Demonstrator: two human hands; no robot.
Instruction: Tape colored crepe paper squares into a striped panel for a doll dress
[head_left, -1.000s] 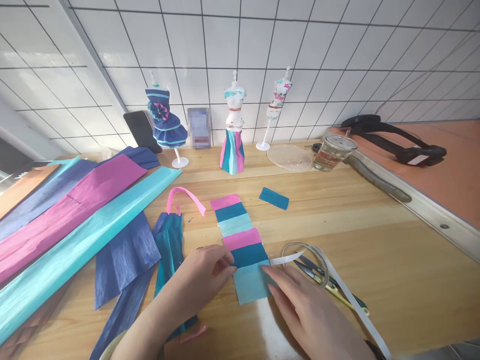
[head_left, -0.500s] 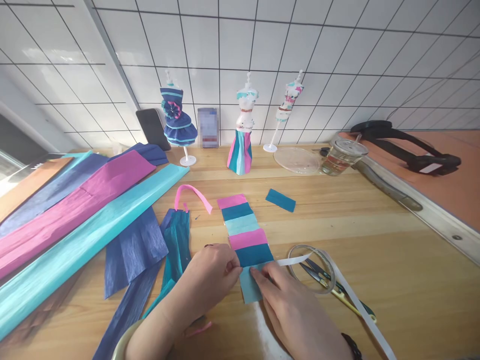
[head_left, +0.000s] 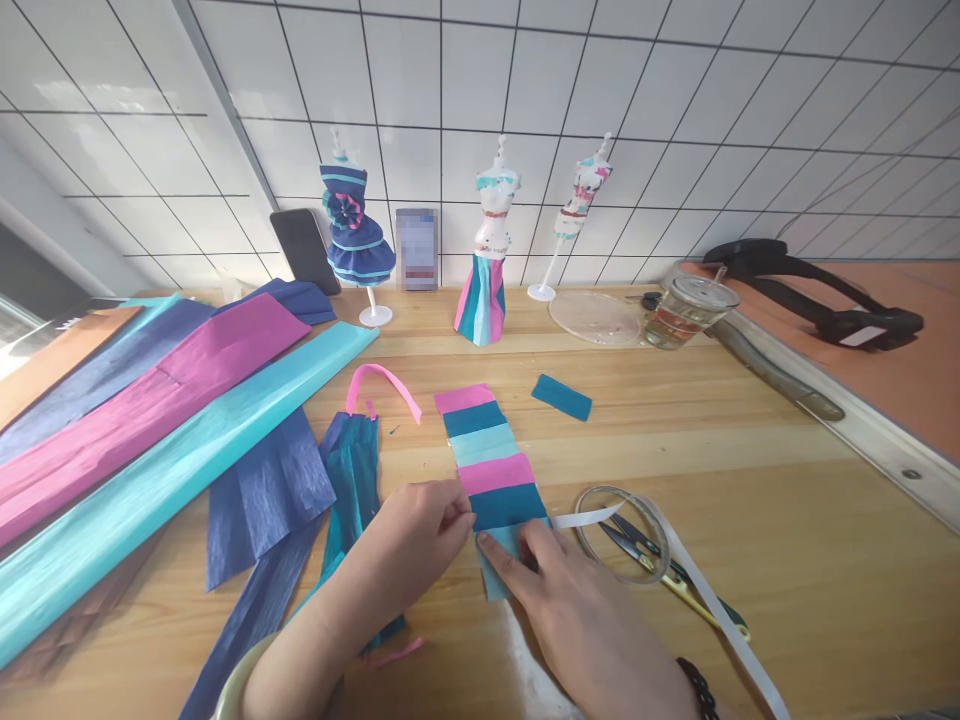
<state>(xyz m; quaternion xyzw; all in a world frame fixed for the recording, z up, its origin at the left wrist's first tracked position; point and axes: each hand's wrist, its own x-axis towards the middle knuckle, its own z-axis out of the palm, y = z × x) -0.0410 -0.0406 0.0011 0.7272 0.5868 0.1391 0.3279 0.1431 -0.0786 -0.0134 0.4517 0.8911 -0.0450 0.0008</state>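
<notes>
A crepe paper strip (head_left: 495, 472) with pink, teal and light blue bands lies in front of me. My left hand (head_left: 427, 530) is at its left edge, fingers curled in and thumb pressed to them; whatever they pinch is hidden. On the near light blue band lies the stretched index finger of my right hand (head_left: 570, 600), its tip close to the left edge. That hand's other fingers are partly bent and hold nothing I can see. A white tape end (head_left: 589, 518) runs from beside the right fingers to a tape roll (head_left: 664, 560), which lies over scissors (head_left: 694, 585).
A small teal paper piece (head_left: 562, 397) lies beyond the strip. Crepe paper sheets (head_left: 187, 400) spread across the left. Along the wall stand a dressed mannequin (head_left: 358, 225), two more mannequins, phones and a lidded cup (head_left: 686, 312).
My right index finger has slid left across the light blue band to the strip's left edge. My left hand has shifted slightly up and left.
</notes>
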